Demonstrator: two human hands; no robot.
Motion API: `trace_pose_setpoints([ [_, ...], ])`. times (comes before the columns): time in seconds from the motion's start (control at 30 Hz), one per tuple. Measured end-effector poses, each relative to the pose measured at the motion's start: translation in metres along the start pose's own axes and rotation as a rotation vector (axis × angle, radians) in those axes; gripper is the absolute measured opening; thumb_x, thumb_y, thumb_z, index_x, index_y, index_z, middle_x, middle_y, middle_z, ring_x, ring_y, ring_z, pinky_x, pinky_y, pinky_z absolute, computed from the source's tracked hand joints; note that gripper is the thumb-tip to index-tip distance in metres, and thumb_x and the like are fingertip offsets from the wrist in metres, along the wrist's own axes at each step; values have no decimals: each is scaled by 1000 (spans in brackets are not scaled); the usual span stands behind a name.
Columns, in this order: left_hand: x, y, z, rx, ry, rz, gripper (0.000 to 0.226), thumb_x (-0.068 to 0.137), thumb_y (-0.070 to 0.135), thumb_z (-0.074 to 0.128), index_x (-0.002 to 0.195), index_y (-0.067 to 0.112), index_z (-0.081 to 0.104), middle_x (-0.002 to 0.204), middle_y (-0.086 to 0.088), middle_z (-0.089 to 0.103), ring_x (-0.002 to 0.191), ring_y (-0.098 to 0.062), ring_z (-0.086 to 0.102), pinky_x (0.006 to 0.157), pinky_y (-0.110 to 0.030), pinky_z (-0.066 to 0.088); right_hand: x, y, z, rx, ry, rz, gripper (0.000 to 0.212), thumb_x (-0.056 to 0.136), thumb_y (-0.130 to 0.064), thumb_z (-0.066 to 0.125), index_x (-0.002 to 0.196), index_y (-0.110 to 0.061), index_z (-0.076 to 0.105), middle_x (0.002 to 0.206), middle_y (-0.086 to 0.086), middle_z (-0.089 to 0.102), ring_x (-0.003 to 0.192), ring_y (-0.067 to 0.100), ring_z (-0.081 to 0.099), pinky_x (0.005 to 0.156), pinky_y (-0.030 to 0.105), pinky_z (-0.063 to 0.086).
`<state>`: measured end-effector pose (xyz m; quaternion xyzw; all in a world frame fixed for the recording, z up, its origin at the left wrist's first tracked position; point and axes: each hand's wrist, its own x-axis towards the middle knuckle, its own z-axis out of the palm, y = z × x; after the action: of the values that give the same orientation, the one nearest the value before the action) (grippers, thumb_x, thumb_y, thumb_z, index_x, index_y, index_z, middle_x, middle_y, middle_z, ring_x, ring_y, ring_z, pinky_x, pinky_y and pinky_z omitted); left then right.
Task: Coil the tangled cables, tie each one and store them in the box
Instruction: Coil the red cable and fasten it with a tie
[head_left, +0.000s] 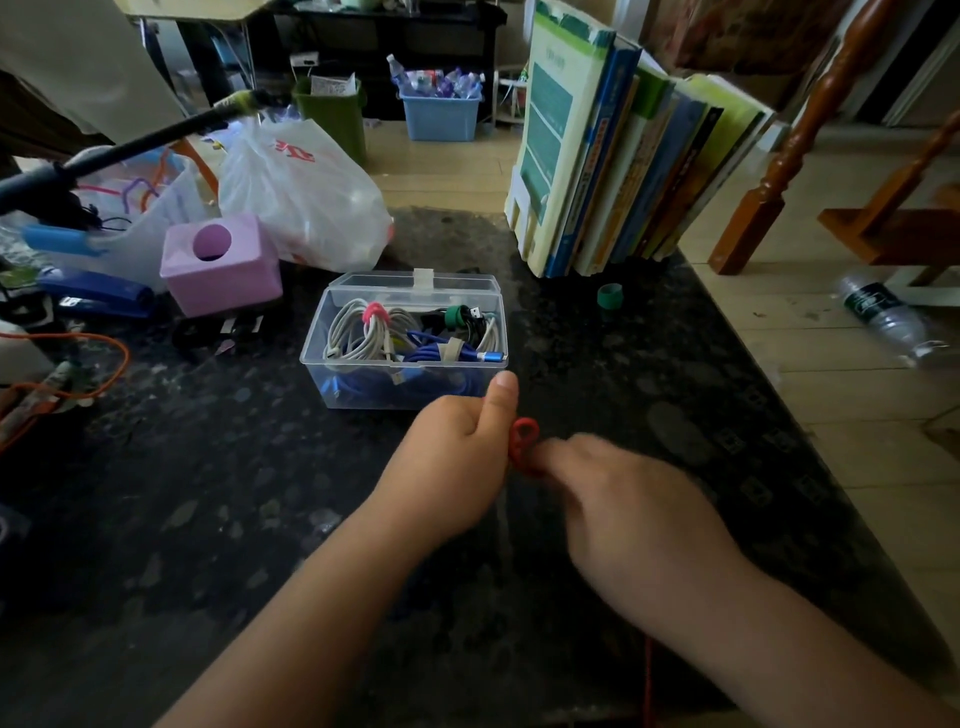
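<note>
- The left hand (457, 457) is fisted with its thumb up, and a red tie (523, 446) shows at its edge; what the curled fingers hold is hidden.
- The right hand (623, 499) is blurred, its fingertips at the tie; its grip cannot be told.
- A red cable (648, 686) is cut off at 6 o'clock.
- The open clear box (410, 340) of tied cables sits on the tabletop (208, 493) at 12 o'clock of the hands.
</note>
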<state>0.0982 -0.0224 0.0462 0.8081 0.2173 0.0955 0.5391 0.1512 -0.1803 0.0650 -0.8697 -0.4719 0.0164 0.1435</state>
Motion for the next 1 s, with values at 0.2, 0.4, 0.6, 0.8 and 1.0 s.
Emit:
trace_pose_setpoints([
  [0.2,-1,-3,2,150,135,75,66,97,60,21,52,24,54,46,7,51,45,-8,46,54,-34,40,-3,-18,-8,976,-527,118,14,90,-23,49,81,-28,58,61,-4,62,56,11,53,58,33,44],
  [0.4,-6,-6,-7,614,108,277,63,87,64,1,56,25,40,50,7,41,45,-6,40,47,-28,26,3,-1,-44,1316,-388,81,6,68,-17,61,70,-18,67,43,3,49,37,9,40,42,18,32],
  [0.6,-12,-7,-4,484,-88,407,62,97,57,22,55,17,42,47,0,43,46,-16,45,46,-33,33,20,45,-50,866,109,462,23,79,-15,59,63,-18,74,57,5,65,57,13,58,63,27,46],
  [0.8,-24,6,10,-114,-409,152,50,80,56,59,53,17,44,48,1,39,43,-17,36,46,-32,31,29,64,-25,748,147,669,36,83,-3,57,69,-29,79,60,1,69,48,8,60,47,24,51],
  [1.0,-29,21,14,-694,-585,22,27,86,30,65,62,18,62,43,6,35,35,-7,29,39,-17,28,30,70,-2,740,5,669,41,81,-2,56,65,-33,78,54,-5,67,43,3,54,43,19,41],
])
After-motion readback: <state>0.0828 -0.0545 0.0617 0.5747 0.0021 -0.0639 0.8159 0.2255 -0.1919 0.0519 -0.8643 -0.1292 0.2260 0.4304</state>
